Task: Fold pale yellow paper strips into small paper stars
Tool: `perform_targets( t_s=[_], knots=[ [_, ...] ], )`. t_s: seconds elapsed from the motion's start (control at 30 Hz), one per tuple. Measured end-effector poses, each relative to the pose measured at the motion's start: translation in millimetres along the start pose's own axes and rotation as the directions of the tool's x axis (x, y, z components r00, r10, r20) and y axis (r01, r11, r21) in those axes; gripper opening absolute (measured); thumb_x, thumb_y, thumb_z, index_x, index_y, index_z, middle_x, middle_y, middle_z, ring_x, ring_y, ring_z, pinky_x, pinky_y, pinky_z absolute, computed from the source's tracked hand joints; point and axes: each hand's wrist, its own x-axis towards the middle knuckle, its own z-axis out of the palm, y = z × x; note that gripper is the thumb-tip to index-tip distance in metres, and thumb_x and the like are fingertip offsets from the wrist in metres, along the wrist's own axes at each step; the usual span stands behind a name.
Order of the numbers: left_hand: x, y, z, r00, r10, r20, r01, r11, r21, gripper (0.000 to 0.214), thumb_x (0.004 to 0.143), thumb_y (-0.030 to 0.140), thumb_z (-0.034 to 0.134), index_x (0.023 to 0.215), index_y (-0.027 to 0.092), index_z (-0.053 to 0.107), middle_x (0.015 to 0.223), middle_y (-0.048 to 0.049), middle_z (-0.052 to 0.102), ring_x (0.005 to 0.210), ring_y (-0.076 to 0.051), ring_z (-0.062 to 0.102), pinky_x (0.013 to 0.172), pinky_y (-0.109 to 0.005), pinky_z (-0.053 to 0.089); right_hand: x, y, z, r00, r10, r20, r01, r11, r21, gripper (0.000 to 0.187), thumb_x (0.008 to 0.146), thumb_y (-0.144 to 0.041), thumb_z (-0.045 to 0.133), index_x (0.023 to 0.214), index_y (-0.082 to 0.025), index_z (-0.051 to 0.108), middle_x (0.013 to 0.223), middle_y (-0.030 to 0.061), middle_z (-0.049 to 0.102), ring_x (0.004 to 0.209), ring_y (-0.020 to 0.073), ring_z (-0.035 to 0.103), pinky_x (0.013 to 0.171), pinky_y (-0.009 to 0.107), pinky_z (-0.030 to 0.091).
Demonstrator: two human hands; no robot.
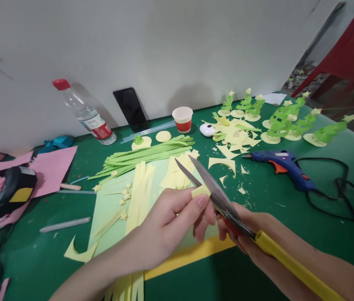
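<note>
A small piece of pale yellow paper [200, 191] is pinched between the thumb and fingers of my left hand [177, 225]. My right hand [242, 221] is closed round a pair of scissors [216, 186] with yellow-covered handles. Their blades are parted and point up and to the left, with the paper close against them; whether they are cutting into it I cannot tell. Beneath my hands lie pale yellow paper strips [139, 192] on a light green sheet [108, 213]. Green paper strips [145, 155] lie in a bundle behind it.
Several green spiral paper trees [281, 119] with star tops stand at the back right. Paper scraps [236, 133] are heaped near a blue glue gun [285, 165] and its cord. A bottle [93, 119], phone [131, 109] and paper cup [183, 119] stand by the wall; pink paper [53, 169] lies left.
</note>
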Motion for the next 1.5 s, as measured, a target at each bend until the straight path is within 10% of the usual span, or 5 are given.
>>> perform_targets(
  t_s=[0.23, 0.5, 0.67, 0.9, 1.5],
  knots=[
    [-2.7, 1.2, 0.2, 1.000, -0.016, -0.009, 0.016, 0.999, 0.043, 0.037, 0.094, 0.022, 0.033, 0.060, 0.018, 0.048, 0.054, 0.0035, 0.051, 0.053, -0.010, 0.052, 0.058, -0.019, 0.042, -6.6, 13.9, -4.1, 0.999, 0.023, -0.028, -0.018, 0.987, 0.163, 0.023, 0.083, -0.047, 0.054, 0.078, -0.026, 0.063, 0.075, 0.0046, 0.066, 0.074, 0.0221, 0.065, 0.066, 0.032, 0.056],
    [-0.4, -0.6, -1.7, 1.000, -0.022, -0.018, 0.023, 0.998, 0.062, 0.038, 0.093, 0.024, 0.032, 0.058, 0.019, 0.047, 0.053, 0.0021, 0.053, 0.053, -0.011, 0.054, 0.057, -0.021, 0.042, 6.9, -6.1, -0.8, 0.995, -0.006, 0.096, 0.019, 0.991, -0.133, 0.015, 0.086, -0.028, 0.046, 0.077, -0.024, 0.058, 0.065, 0.0011, 0.058, 0.060, 0.0184, 0.054, 0.053, 0.028, 0.045],
    [-1.1, 1.3, -2.6, 1.000, -0.011, -0.006, 0.011, 0.999, 0.043, 0.036, 0.092, 0.023, 0.032, 0.059, 0.019, 0.045, 0.054, 0.0027, 0.051, 0.053, -0.010, 0.053, 0.056, -0.020, 0.042, 7.7, -7.6, -5.3, 1.000, -0.014, -0.022, 0.011, 0.989, -0.145, 0.015, 0.087, -0.037, 0.048, 0.085, -0.025, 0.056, 0.054, -0.0033, 0.043, 0.045, 0.0125, 0.034, 0.040, 0.024, 0.028],
    [-2.5, 2.7, -3.6, 1.000, 0.026, -0.004, -0.026, 0.999, 0.045, 0.037, 0.094, 0.022, 0.033, 0.060, 0.018, 0.047, 0.055, 0.0033, 0.051, 0.054, -0.009, 0.053, 0.059, -0.019, 0.043, 1.3, -19.1, -4.1, 0.976, 0.061, 0.208, -0.090, 0.987, 0.136, 0.018, 0.082, -0.035, 0.048, 0.076, -0.023, 0.060, 0.072, 0.0050, 0.062, 0.062, 0.0180, 0.058, 0.059, 0.030, 0.052],
    [-7.1, 2.5, -2.8, 1.000, 0.017, 0.010, -0.018, 0.998, 0.059, 0.038, 0.097, 0.027, 0.034, 0.061, 0.018, 0.046, 0.051, 0.0055, 0.047, 0.051, -0.006, 0.052, 0.054, -0.015, 0.041, -0.9, -15.9, -6.4, 0.982, -0.065, 0.180, 0.100, 0.977, -0.190, 0.020, 0.074, -0.010, 0.046, 0.080, -0.022, 0.060, 0.059, -0.0009, 0.058, 0.046, 0.0125, 0.051, 0.046, 0.023, 0.045]
  ],
)
